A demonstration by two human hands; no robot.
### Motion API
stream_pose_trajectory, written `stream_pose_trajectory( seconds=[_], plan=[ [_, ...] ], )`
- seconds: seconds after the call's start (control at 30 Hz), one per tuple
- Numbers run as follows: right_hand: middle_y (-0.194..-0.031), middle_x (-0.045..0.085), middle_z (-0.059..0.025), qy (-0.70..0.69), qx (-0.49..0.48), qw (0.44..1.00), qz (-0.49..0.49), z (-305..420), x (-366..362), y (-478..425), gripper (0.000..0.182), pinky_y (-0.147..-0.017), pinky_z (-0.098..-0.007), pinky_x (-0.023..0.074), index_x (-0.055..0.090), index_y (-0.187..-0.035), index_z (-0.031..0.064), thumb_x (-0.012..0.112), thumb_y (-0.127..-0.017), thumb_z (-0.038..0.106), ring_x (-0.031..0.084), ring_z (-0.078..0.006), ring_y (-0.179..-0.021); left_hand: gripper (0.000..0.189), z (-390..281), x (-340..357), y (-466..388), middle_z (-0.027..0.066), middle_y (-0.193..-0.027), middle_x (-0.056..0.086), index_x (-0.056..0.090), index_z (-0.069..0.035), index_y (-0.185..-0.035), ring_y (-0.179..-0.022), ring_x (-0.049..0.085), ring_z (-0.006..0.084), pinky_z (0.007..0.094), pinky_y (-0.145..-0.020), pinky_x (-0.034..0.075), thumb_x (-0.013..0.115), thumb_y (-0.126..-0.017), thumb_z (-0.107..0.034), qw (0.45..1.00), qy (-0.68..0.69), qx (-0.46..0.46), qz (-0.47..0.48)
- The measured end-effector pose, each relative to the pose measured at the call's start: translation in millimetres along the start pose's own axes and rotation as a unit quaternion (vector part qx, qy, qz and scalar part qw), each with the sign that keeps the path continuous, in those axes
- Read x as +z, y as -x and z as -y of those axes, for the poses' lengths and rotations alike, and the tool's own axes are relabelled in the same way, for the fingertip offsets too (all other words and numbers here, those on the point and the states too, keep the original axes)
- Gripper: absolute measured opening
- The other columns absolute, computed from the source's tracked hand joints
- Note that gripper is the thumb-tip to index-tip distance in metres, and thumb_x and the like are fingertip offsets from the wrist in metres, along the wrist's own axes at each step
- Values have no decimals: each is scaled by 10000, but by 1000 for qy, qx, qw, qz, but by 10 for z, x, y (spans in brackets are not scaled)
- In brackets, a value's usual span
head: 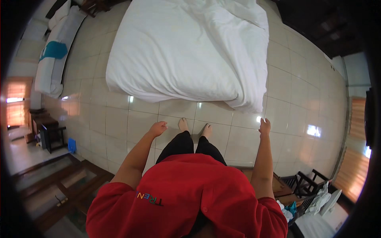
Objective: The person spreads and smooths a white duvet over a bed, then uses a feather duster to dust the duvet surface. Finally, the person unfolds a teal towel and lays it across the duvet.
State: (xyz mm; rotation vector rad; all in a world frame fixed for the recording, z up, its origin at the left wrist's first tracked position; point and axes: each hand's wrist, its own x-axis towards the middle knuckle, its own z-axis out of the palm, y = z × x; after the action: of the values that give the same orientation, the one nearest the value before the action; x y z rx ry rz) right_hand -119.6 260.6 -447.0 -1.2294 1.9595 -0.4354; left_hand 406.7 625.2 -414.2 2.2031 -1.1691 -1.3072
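A bed under a loose white sheet (181,56) lies straight ahead of me. Its near hem hangs in folds above the floor, and wrinkles gather along the right side. My left hand (158,128) hovers apart from the bed, near its lower left part, fingers loosely bent around nothing. Out to the right, my right hand (265,127) is just below the sheet's near right corner, also holding nothing and not visibly touching the cloth. My bare feet stand on the tiles between the two hands.
Glossy tiles (119,119) surround the bed. A narrow white bed with a teal cloth (55,50) stands at left. Dark wooden furniture (321,26) is at upper right, a glazed wooden door (74,181) at lower left. Wooden chairs (306,181) with cloths stand at lower right.
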Motion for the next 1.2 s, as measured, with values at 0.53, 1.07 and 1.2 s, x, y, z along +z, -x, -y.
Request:
stream_pose_trajectory(
  seconds=[0.53, 1.07, 1.2],
  plan=[
    [-1153, 595, -117, 123, -295, 902, 292, 2565, 1475, 1195, 406, -860, -345, 442, 581, -1160, 59, 632, -814, 267, 555, -224, -970, 365, 1154, 131, 504, 91, -906, 643, 624, 5, -1042, -821, 588, 181, 306, -748, 463, 593, -843, -300, 912, 262, -183, -257],
    [-1359, 371, -224, 283, -430, 782, 351, 4444, 5243, 2160, 720, -1031, -426, 290, 339, -1366, 100, 660, -778, 364, 323, -379, -1277, 600, 3129, -2843, -595, 59, -1340, 444, 396, -153, -1324, -1244, 392, 269, 539, -1005, 276, 660, -785, -176, 858, 123, -333, -371],
    [-1456, 71, -273, 427, -323, 797, 281, 4899, 6159, 2587, 989, -1050, -575, 140, 68, -1448, 149, 616, -744, 575, 63, -413, -1360, 695, 3562, -3623, -1027, 40, -1399, 367, 327, -190, -1358, -1317, 296, 249, 562, -1046, 217, 670, -756, -145, 879, -5, -317, -356]
  ],
)
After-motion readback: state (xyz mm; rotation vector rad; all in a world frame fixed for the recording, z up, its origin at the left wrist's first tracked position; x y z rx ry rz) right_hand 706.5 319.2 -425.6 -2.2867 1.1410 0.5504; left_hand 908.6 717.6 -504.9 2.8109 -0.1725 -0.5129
